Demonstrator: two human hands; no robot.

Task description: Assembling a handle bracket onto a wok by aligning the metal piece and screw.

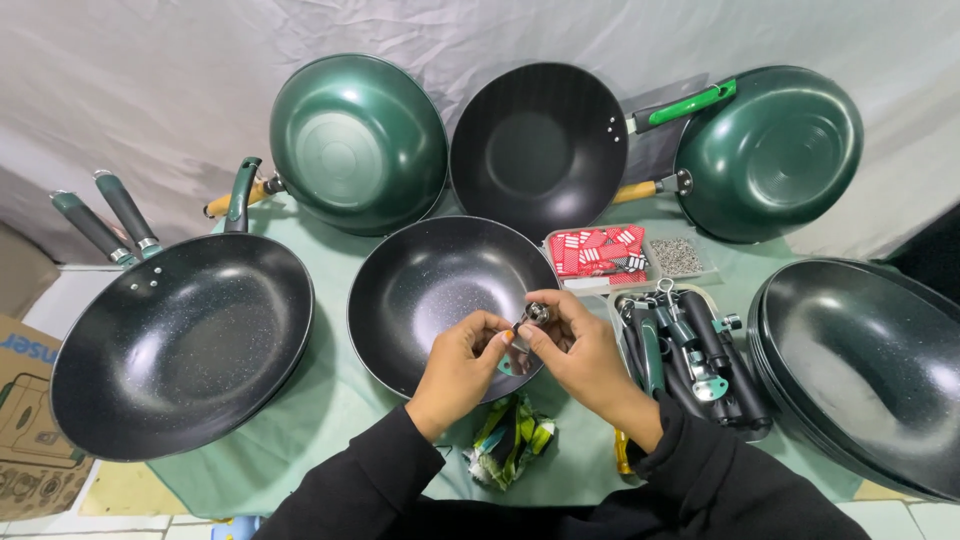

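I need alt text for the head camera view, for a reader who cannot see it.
Over a handleless black pan, the left hand and right hand pinch a small metal fitting between their fingertips. More black and green pans surround it on a pale green cloth, with a tray of dark handles at the right.

We see a small silver metal fitting [536, 314] pinched between fingertips, raised above the handleless black pan [440, 290] near the table's front edge.
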